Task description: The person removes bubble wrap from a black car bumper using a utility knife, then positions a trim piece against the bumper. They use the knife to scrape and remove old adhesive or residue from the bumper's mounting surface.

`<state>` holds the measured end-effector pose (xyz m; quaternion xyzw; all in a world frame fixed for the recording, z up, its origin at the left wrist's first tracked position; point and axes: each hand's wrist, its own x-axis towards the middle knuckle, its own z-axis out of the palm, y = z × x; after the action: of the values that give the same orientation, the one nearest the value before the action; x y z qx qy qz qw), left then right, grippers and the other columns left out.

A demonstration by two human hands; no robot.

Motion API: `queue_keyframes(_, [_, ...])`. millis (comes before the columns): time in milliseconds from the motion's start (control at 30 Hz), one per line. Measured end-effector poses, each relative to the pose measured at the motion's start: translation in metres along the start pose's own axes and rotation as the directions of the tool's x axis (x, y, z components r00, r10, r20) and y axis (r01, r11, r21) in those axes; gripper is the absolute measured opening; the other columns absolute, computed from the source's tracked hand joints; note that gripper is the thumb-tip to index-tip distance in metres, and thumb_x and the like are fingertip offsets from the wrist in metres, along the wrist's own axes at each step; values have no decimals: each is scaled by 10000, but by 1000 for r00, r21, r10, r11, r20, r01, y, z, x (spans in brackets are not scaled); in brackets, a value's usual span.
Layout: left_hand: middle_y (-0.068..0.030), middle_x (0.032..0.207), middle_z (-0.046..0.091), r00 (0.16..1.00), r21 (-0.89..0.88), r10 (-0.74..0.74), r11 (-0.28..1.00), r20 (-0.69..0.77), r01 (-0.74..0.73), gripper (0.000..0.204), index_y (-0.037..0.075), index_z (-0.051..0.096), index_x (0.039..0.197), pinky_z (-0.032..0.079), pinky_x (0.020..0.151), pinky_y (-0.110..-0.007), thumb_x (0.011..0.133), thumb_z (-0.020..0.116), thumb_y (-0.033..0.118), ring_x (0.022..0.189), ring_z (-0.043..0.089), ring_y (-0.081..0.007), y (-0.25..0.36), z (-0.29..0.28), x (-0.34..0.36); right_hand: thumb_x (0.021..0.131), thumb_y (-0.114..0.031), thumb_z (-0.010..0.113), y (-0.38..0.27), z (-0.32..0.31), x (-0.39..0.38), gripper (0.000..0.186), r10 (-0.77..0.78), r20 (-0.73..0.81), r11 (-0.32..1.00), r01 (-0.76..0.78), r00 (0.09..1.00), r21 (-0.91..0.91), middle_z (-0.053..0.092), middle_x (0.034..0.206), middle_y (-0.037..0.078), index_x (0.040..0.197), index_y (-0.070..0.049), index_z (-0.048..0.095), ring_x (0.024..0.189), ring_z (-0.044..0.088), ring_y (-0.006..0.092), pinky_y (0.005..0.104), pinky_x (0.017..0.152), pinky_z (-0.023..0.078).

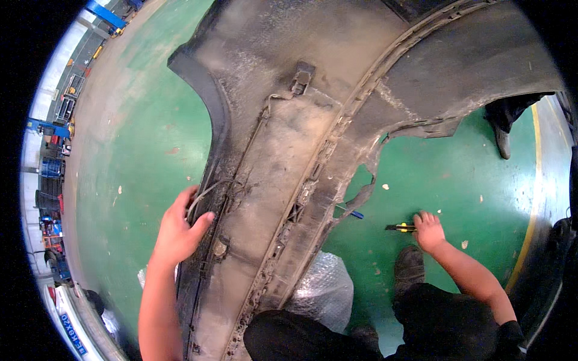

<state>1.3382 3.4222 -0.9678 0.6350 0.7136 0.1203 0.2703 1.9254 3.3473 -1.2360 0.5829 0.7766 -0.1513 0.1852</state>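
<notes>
A large, dirty, dark car bumper (283,144) lies inner side up in front of me, running from the far right down to my knees. At its left edge is my left hand (177,231), thumb spread away from the fingers. A thin grey cable (211,188) loops up from the bumper and runs into the gap between that thumb and the fingers; whether they press on it cannot be made out. Off the bumper's right side, my right hand (428,231) grips a yellow and black utility knife (402,227), its dark end pointing left.
A blue-handled tool (356,215) sticks out at a hole in the bumper's right edge. Bubble wrap (328,286) bulges under the bumper near my knees. Another person's shoe (502,143) stands at the right. Shelves and equipment (53,168) line the left wall; a car's front end (78,325) is lower left.
</notes>
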Motion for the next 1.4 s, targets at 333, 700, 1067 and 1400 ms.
queue_keyframes(333, [-184,1274,643,992,-374,-17,925,125,63,653,-52,483,1412,435,1051,-353,850,754,143,1182,602,-235,1,8,51,837,-180,610,-20,-30,9,318,-68,207,998,64,976,22,650,1085,184,1111,-30,554,1091,623,380,510,889,514])
queue_keyframes(700, [-197,1194,694,995,-482,-4,875,100,52,605,-41,583,1341,493,965,-332,742,577,46,1056,664,-253,13,7,41,1037,-346,532,-159,-321,-7,351,-2,557,737,-375,830,562,685,782,190,1077,3,523,684,719,295,440,612,560])
queue_keyframes(1067, [-182,1252,672,995,-618,-10,783,102,71,625,-71,562,1346,481,1000,-330,733,626,28,1123,645,-242,-6,22,44,997,-197,473,-258,-230,-1,252,145,473,378,-491,869,785,662,695,179,1053,48,476,524,669,309,439,480,537])
queue_keyframes(1400, [-164,1226,679,995,-665,-36,742,94,90,621,-57,577,1338,489,970,-311,725,629,30,1077,648,-219,-6,22,41,1020,-210,505,-255,-224,17,248,57,573,280,-564,817,777,643,706,159,1071,26,450,522,646,293,452,476,523])
